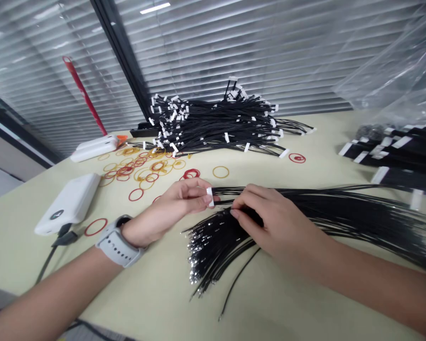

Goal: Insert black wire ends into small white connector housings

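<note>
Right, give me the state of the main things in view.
Black wires: loose, metal-tipped ends fanned out
White connector: pinched in left hand, wires running from it
Right hand: curled over the wires, grip unclear
Watch: fastened round left wrist
Nearer power bank: lying flat, cable plugged in
Rubber bands: scattered
Cable pile: heaped
Blinds: lowered

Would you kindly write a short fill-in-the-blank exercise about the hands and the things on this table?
1. The left hand holds a connector coloured ____.
2. The watch is worn on the ____ wrist.
3. Apart from their silvery tips, the wires at the right hand are coloured ____.
4. The rubber bands scattered on the table are yellow and ____.

Missing words: white; left; black; red.
</note>
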A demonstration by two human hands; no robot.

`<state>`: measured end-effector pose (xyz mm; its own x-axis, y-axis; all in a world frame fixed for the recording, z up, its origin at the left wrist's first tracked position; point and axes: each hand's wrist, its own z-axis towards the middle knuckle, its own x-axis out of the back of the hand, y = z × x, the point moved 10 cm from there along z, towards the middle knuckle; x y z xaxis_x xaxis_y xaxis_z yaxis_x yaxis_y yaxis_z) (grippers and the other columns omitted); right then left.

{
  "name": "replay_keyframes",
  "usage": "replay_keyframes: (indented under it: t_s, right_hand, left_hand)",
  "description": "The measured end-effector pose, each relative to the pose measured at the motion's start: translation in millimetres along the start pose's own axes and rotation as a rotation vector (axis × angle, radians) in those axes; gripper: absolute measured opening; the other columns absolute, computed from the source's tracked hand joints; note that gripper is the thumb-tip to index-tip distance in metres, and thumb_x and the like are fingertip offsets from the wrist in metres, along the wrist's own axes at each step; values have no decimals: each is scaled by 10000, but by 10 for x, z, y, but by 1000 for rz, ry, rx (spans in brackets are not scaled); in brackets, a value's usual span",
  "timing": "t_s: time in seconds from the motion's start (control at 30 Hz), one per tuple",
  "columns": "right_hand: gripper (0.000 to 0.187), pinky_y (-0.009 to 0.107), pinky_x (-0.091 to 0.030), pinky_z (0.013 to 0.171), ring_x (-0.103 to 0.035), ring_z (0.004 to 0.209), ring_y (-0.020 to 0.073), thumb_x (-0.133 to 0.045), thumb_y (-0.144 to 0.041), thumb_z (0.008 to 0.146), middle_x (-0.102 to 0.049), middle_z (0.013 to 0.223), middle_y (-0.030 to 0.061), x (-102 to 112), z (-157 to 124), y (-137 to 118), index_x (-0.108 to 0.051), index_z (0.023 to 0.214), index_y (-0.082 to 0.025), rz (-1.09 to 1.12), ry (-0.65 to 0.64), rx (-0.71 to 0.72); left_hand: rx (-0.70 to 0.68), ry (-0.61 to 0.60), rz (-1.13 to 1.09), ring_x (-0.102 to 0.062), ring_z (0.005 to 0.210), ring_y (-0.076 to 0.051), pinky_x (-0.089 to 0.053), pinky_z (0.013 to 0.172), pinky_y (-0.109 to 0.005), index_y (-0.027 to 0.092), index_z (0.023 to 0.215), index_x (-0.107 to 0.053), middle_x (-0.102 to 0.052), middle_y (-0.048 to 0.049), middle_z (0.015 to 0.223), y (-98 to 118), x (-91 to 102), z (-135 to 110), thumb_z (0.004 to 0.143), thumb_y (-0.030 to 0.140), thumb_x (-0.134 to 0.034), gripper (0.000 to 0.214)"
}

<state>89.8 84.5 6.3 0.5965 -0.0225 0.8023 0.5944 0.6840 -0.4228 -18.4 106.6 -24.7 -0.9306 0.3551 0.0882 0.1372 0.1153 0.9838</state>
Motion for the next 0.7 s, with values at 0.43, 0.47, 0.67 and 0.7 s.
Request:
replay_keyframes:
  t_s: [0.43,0.47,0.67,0.7]
  right_hand:
    - [137,250,-361,599,-487,648,103,-443,-198,847,-544,718,-22,55,-3,191,-535,746,-193,159,54,-187]
    - [137,248,-357,594,-483,643,102,-444,-199,844,-542,713,-23,53,-6,192,-532,739,-192,168,56,-190]
    - [139,248,-331,586,-463,641,103,-440,-178,835,-525,695,-17,74,-12,98,-500,709,-180,153,83,-112]
    - [141,249,-328,586,-461,638,103,-436,-176,837,-524,692,-17,77,-11,84,-497,710,-179,143,86,-99]
  left_hand:
    - [-56,-20,119,-529,760,-76,-391,733,-197,149,859,-540,-563,27,755,68,-36,-3,795,145,-578,75]
    - [-55,-20,122,-530,755,-75,-390,727,-195,149,855,-542,-565,29,749,70,-38,0,793,138,-578,73]
    - [-18,-6,99,-538,721,-64,-389,693,-179,153,851,-561,-588,45,724,38,-18,13,772,106,-587,95]
    - [-12,0,98,-542,716,-65,-392,691,-180,152,848,-564,-595,43,719,28,-10,14,767,112,-595,95]
